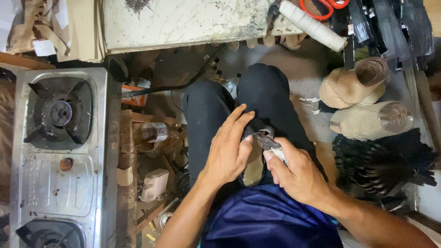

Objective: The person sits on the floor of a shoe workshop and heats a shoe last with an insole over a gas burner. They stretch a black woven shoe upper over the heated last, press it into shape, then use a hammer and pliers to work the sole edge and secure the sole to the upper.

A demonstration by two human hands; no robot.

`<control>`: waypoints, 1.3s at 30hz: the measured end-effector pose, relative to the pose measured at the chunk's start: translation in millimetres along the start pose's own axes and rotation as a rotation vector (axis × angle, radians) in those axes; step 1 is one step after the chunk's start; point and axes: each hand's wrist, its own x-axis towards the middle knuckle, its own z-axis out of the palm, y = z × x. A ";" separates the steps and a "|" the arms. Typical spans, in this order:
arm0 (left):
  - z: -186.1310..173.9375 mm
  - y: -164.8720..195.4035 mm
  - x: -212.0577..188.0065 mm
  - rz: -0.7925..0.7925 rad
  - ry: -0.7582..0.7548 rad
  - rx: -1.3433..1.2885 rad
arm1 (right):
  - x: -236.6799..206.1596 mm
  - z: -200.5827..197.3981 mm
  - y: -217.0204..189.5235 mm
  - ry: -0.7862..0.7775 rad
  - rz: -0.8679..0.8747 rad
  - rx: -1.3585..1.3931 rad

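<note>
On the lap, the left hand point(228, 151) grips a black-strapped sole point(254, 167) while the right hand point(296, 173) clamps pliers point(266, 138) onto the strap — a slip of the pliers could pinch the left fingers point(243, 126), which lie just beside the tool's tip.

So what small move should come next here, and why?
Probably squeeze the pliers and pull: the right hand has their tip at the black upper's edge, while the left hand steadies the shoe on the lap.
</note>
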 end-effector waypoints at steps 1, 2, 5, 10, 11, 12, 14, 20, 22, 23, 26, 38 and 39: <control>4.7 -0.6 -0.7 -0.008 0.050 0.005 | 0.6 0.5 -2.3 -0.007 -0.009 0.001; 7.5 -2.6 -1.0 -0.009 0.073 0.002 | 1.4 0.5 -4.6 -0.010 -0.017 0.001; 14.9 -5.5 -3.7 -0.054 0.106 -0.041 | 3.4 -7.9 -11.8 -0.094 -0.013 -0.044; 5.8 -2.3 -5.4 -0.086 0.027 -0.098 | 7.8 -36.6 -28.6 -0.198 -0.156 -0.456; -0.2 -3.3 -3.6 -0.067 -0.045 -0.148 | 6.8 -40.5 -32.9 -0.226 -0.088 -0.488; -9.9 -6.5 -1.1 -0.050 -0.117 -0.200 | 5.6 -43.3 -37.0 -0.253 -0.017 -0.522; -26.0 -15.3 4.4 -0.031 -0.220 -0.264 | 4.6 -42.6 -42.8 -0.281 0.085 -0.496; -29.2 -36.5 15.1 -0.222 -0.225 -0.484 | 6.8 -21.9 -32.5 -0.206 -0.118 -0.378; -28.9 -38.8 14.6 -0.208 -0.236 -0.439 | 3.8 -19.3 -25.3 -0.198 -0.170 -0.327; -28.5 -39.2 13.9 -0.195 -0.229 -0.437 | 1.7 -19.3 -22.8 -0.208 -0.203 -0.296; -28.8 -41.5 14.6 -0.162 -0.192 -0.418 | -4.1 -18.4 -21.6 -0.211 -0.190 -0.170; -23.8 -36.1 -2.6 -0.056 -0.192 -0.356 | 22.9 15.8 20.4 0.071 -0.315 -0.486; -21.9 -35.8 -2.6 -0.036 -0.176 -0.292 | 24.9 14.4 17.3 0.072 -0.329 -0.480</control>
